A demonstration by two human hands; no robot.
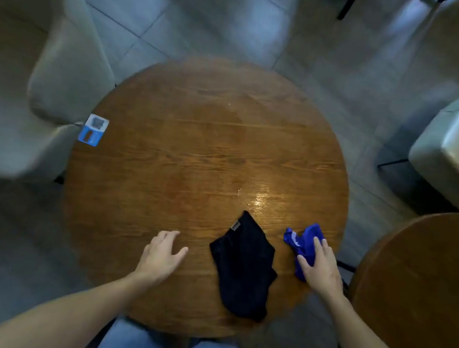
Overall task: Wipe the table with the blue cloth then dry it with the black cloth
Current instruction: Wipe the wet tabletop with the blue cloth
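A round wooden table (197,148) fills the middle of the view. A crumpled blue cloth (301,241) lies near its right front edge, and my right hand (320,266) rests on top of it with fingers curled over the fabric. A black cloth (244,268) lies flat on the table just left of the blue one, between my two hands. My left hand (161,254) hovers flat over the bare wood to the left of the black cloth, fingers spread, holding nothing.
A blue and white card (93,130) sits at the table's left edge. A pale upholstered chair (35,79) stands at the left, another seat (455,150) at the right. A second round wooden table (430,291) is close on the right. Grey tiled floor surrounds everything.
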